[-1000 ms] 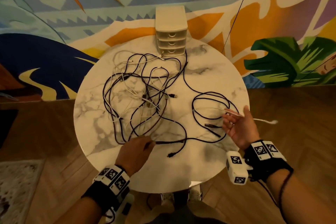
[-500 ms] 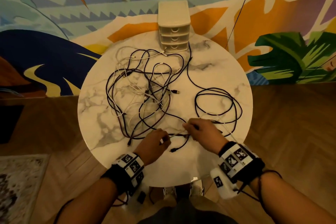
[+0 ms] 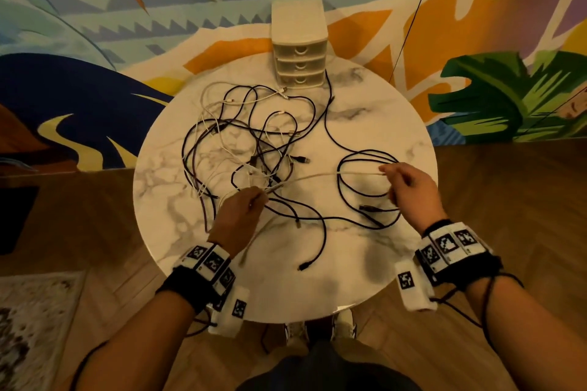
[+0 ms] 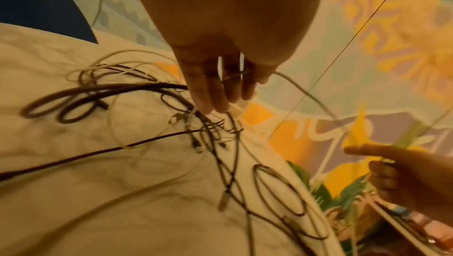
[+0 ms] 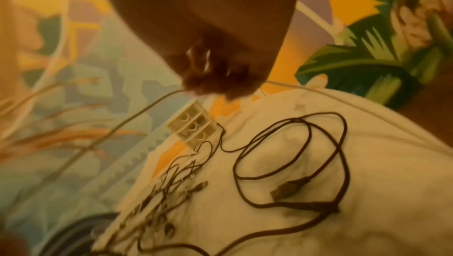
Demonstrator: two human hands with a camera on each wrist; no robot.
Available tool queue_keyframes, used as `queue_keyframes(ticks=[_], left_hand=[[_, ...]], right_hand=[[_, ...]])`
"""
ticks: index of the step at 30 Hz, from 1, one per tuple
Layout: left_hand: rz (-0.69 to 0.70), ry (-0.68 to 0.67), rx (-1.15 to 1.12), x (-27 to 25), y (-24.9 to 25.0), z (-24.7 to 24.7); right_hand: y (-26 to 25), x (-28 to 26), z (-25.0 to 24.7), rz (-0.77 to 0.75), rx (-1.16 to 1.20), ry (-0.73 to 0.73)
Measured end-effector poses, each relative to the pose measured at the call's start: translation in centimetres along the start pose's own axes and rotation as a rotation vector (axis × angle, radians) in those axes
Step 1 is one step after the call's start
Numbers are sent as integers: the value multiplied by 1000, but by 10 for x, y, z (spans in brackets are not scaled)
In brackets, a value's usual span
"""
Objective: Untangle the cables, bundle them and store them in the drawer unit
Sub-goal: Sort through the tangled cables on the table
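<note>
A tangle of black and white cables [image 3: 247, 143] lies on the round marble table [image 3: 165, 200], left of centre. A white cable [image 3: 327, 175] runs taut between my two hands above the table. My left hand [image 3: 259, 198] holds it at the near edge of the tangle; in the left wrist view the white cable [image 4: 294, 83] passes between that left hand's [image 4: 220, 95] fingers. My right hand [image 3: 389, 173] pinches the other end above a loose black cable coil [image 3: 346, 200]. Its curled fingers [image 5: 215, 83] close on the white cable [image 5: 147, 109]. The cream drawer unit [image 3: 298, 54] stands at the table's far edge, all three drawers closed.
A black cable end with a plug [image 3: 305, 265] lies near the table's front edge. A thin dark line [image 3: 413, 9] hangs in front of the painted wall behind the table. Wooden floor surrounds the table, with a rug [image 3: 28, 327] at lower left.
Half a second ago both hands met low over the table's front. Since then my right hand has swung out to the right, and a white cable now runs taut between the hands.
</note>
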State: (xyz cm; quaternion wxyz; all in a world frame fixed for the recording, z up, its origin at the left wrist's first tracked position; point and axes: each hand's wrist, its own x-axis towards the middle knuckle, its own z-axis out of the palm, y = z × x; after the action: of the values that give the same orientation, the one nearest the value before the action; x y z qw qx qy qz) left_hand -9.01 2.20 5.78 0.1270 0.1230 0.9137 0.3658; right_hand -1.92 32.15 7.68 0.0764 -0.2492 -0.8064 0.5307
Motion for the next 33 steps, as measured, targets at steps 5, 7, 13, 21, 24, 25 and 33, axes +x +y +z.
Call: queue_keyframes(ticks=[5,7,13,21,24,25,33], left_hand=[[193,-29,206,-43,49,10],[251,-79,234,-50,55,20],[205,-169,239,-44,31,29],[-49,-285,280,-15,-22,35],[-58,-309,308,-17,-30,38],[-63,-317,328,-18,-30,37],[-149,-512,552,-32,-44,25]], right_hand=[[-18,-47,27,-515,-387,-63],[-21,-55,47,-490,-357,-348],[-16,-50,53,-390,-324,-432],[-35,-33,25,-548,-256,-104],[-46,-34,22,-569,-386,-209],[-51,-34,22,-585,-458,-226],[-104,-24,20,-614,-551,17]])
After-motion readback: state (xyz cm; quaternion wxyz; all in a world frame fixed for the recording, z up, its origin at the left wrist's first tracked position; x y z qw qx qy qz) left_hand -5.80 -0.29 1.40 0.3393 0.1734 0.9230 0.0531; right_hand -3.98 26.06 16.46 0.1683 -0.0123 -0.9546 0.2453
